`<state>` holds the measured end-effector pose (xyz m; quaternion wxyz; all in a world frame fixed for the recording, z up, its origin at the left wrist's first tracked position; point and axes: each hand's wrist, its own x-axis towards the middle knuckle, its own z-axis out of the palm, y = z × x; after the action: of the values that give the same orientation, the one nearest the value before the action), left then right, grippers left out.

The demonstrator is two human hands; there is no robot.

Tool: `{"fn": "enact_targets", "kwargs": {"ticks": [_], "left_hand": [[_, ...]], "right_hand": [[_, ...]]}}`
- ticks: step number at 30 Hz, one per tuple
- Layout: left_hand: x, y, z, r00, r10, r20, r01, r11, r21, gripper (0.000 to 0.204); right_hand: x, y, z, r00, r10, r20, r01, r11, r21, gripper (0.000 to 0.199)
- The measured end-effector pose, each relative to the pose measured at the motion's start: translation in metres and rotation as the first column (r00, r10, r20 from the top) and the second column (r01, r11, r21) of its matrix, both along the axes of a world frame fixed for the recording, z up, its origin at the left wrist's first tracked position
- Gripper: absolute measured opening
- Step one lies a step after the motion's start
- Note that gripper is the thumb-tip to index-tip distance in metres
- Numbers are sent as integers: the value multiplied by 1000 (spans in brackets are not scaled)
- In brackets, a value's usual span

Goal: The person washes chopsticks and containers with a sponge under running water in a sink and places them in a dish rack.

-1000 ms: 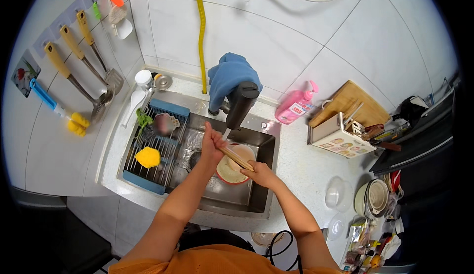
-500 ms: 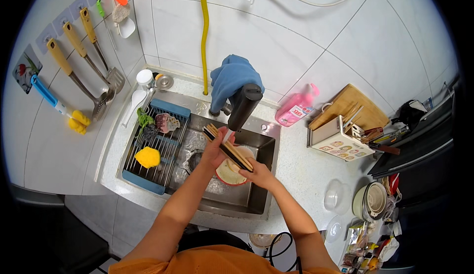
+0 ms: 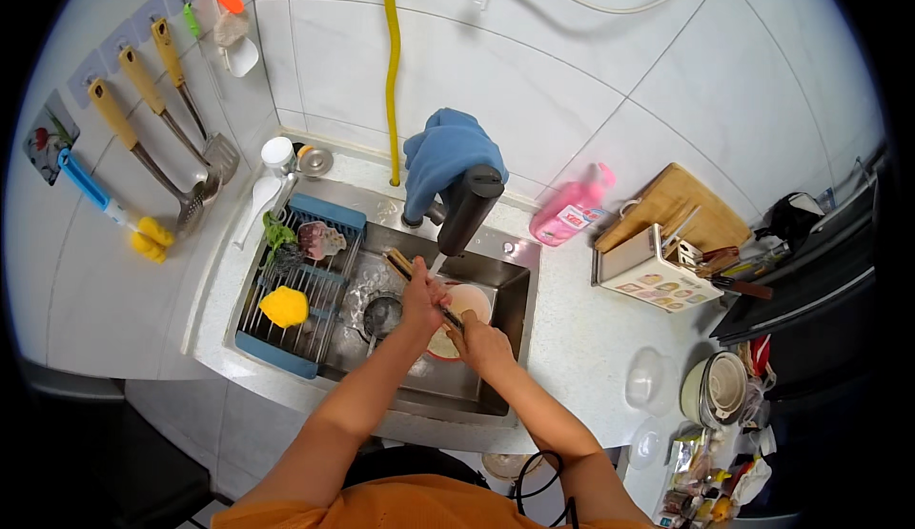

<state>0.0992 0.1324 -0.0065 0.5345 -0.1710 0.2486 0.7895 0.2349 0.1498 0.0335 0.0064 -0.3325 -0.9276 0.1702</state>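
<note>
both hands over the steel sink (image 3: 496,272), under the black faucet (image 3: 467,207). left hand (image 3: 422,298) closed round the middle of a bundle of chopsticks (image 3: 412,274), fingers wrapped tight, the brown ends poking up and to the left past the knuckles. right hand (image 3: 482,346) curled shut on the lower end of the same bundle, just beside the left hand, thumb side up. below both, a pale bowl (image 3: 463,308) in the basin, partly hidden by the hands; touching or not, cannot tell

compared with a second ago: bundle sat longer and flatter across the bowl then, hands a little further apart; half a second ago lifted and angled toward the faucet; now drawn back down with the hands bunched close together. reads as a rubbing or rolling stroke along the sticks, so likely mid-wash and not finished. running water too faint to confirm

to the left, a blue drain rack (image 3: 303,291) set in the sink with a yellow sponge (image 3: 285,306) and some greens. a blue cloth (image 3: 443,152) draped over the faucet, a pink bottle (image 3: 572,207) on the counter to the right, ladles and spatulas hanging on the tiled wall at left
</note>
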Motion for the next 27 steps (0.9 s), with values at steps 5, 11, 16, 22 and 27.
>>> {"fn": "enact_targets", "kwargs": {"ticks": [5, 11, 16, 22, 27], "left_hand": [[-4, 0, -5, 993, -117, 11, 115, 986, 120, 40], [-49, 1, 21, 998, -58, -3, 54, 909, 413, 48], [-58, 5, 2, 984, -170, -54, 172, 830, 531, 46], [-38, -2, 44, 994, -43, 102, 23, 981, 191, 31], [-46, -2, -1, 997, -72, 9, 62, 910, 410, 28]], "right_hand": [[13, 22, 0, 990, -138, 9, 84, 548, -832, 29], [40, 31, -2, 963, -267, 22, -99, -431, -897, 33], [48, 29, -26, 900, -431, 67, -228, -597, -769, 48], [43, 55, -38, 691, -662, 292, -301, -630, -716, 46], [41, 54, -25, 546, -807, 226, -176, -374, -911, 40]]}}
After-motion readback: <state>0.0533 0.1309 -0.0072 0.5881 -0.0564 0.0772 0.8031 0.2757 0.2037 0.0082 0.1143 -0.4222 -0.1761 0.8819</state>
